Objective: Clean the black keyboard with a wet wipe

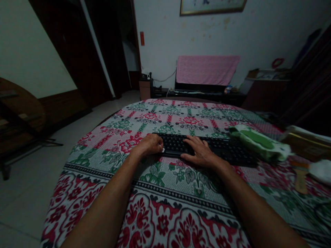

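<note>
A black keyboard (174,144) lies on the flowered tablecloth (181,110), running from left to right and angled slightly. At its left end, my left hand (150,144) is closed, fingers curled over the keys. A small white edge, like folded tissue (163,150), pokes out beneath those fingers; most of it is hidden. My right hand (200,151) rests on the middle of the keyboard with fingers spread and the thumb at the front edge. A green and white soft pack (261,141) lies against the keyboard's right end.
On the right are a wooden-handled brush (301,179), a crumpled white item (320,171) and a brownish box (307,143). Beyond the table, a pink cloth (208,70) covers a screen on a low stand. A folded round wooden tabletop (23,103) leans at far left.
</note>
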### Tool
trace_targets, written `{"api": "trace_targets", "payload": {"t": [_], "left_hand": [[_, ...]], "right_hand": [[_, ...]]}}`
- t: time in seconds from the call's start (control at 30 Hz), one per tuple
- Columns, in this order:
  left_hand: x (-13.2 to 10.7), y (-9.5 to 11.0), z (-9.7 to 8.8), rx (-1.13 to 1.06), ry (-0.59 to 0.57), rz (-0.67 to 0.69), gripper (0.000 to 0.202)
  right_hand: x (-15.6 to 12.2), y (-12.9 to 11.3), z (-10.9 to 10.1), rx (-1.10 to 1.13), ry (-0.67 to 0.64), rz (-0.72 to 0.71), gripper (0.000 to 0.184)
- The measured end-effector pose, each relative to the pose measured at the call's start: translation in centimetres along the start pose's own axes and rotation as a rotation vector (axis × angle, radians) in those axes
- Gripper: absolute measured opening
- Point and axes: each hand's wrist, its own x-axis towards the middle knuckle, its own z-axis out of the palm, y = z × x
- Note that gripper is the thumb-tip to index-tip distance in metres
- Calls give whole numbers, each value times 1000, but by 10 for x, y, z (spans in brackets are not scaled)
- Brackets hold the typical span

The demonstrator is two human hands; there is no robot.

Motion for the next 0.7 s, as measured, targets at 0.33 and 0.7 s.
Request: {"api": "trace_targets", "payload": {"t": [0.33, 0.7], "left_hand": [[-4, 6, -6, 23, -13, -17, 16], [-3, 2, -6, 16, -31, -64, 22]], "right_hand": [[0, -2, -2, 6, -3, 1, 67], [0, -1, -2, 10, -13, 9, 69]]}}
